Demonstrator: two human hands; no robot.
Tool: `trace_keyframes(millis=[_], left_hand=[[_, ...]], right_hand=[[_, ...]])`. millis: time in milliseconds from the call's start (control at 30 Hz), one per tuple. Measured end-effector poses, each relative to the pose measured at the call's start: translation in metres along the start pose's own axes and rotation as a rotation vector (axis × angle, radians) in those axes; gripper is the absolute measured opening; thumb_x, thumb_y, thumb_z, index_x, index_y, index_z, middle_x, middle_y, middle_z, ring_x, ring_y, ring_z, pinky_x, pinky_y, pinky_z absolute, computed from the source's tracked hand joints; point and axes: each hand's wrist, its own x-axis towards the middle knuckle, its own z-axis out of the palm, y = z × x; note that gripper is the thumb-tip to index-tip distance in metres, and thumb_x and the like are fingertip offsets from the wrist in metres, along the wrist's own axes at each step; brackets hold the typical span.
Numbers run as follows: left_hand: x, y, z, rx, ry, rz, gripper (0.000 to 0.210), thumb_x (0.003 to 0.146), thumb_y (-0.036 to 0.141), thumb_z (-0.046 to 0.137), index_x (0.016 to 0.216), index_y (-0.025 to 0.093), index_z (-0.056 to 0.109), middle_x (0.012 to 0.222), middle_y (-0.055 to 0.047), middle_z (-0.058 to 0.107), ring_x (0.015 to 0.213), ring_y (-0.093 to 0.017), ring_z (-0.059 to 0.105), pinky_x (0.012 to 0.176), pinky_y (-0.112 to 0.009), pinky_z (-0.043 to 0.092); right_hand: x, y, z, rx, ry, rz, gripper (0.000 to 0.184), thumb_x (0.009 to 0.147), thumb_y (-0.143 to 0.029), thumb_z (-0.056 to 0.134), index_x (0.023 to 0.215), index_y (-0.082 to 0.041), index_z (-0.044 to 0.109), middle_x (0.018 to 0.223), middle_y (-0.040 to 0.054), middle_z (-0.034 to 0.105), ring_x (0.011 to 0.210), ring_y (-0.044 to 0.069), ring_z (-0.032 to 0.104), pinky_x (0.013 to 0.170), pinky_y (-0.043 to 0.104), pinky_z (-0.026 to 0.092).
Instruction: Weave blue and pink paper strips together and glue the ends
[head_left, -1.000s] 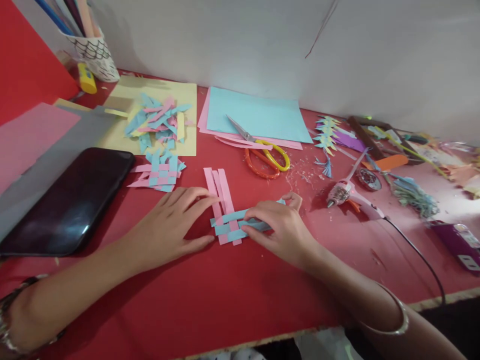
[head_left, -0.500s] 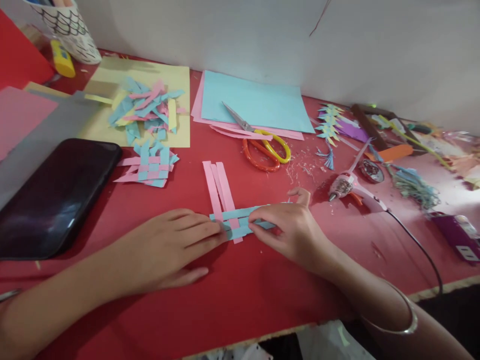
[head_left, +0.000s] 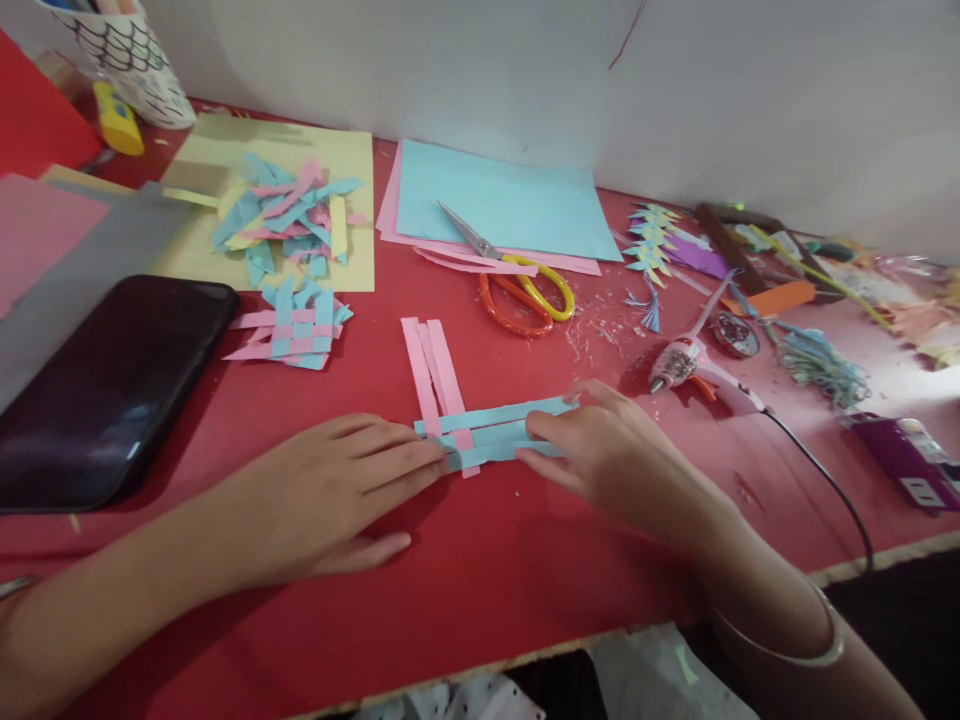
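Observation:
In the head view, two pink paper strips (head_left: 448, 375) run away from me and cross several blue paper strips (head_left: 491, 436) laid side by side on the red table. The crossing looks woven, with pink over and under blue. My left hand (head_left: 367, 475) lies flat, fingers stretched, its fingertips on the left ends of the blue strips. At the other end, my right hand (head_left: 611, 450) has thumb and forefinger bent around the blue strips, gripping them. Its palm side and the strips' right ends are partly hidden.
Scissors (head_left: 510, 270) lie beyond the strips against stacked blue paper (head_left: 517, 200). To the right is a glue gun (head_left: 697, 370) with its cable. A phone (head_left: 112, 390), a woven paper piece (head_left: 300, 332) and a pile of strips (head_left: 292, 215) are at the left.
My right hand has slid right along the blue strips, baring more of them. My left hand stays on their left ends. The whole view has shifted slightly.

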Motion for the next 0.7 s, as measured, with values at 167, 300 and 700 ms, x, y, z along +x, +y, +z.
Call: trace_keyframes(millis=[167, 300, 700], left_hand=[[0.002, 0.000, -0.003, 0.041, -0.012, 0.025, 0.039, 0.082, 0.038, 0.046, 0.115, 0.021, 0.055, 0.113, -0.002, 0.062, 0.097, -0.019, 0.057, 0.085, -0.029, 0.042], [0.003, 0.002, -0.003, 0.010, 0.004, -0.033, 0.036, 0.084, 0.039, 0.041, 0.112, 0.022, 0.058, 0.109, 0.000, 0.064, 0.098, -0.017, 0.057, 0.087, -0.028, 0.041], [0.002, -0.003, -0.006, 0.091, 0.147, 0.089, 0.030, 0.086, 0.033, 0.037, 0.100, 0.021, 0.061, 0.099, -0.001, 0.067, 0.090, -0.016, 0.060, 0.083, -0.030, 0.042]], right_hand=[[-0.012, 0.008, -0.006, -0.195, 0.033, 0.096, 0.020, 0.079, -0.022, 0.050, 0.060, -0.018, 0.054, 0.042, -0.0011, 0.046, 0.044, 0.012, 0.037, 0.057, 0.029, 0.027], [-0.006, 0.000, -0.009, -0.232, 0.246, 0.147, 0.022, 0.081, -0.012, 0.044, 0.065, -0.017, 0.059, 0.053, -0.0019, 0.052, 0.051, 0.010, 0.042, 0.082, 0.035, 0.032], [-0.011, -0.036, 0.006, 0.246, 0.421, -0.174, 0.013, 0.079, -0.037, 0.050, 0.091, -0.038, 0.055, 0.091, -0.0042, 0.060, 0.096, 0.018, 0.052, 0.088, 0.041, 0.036]])
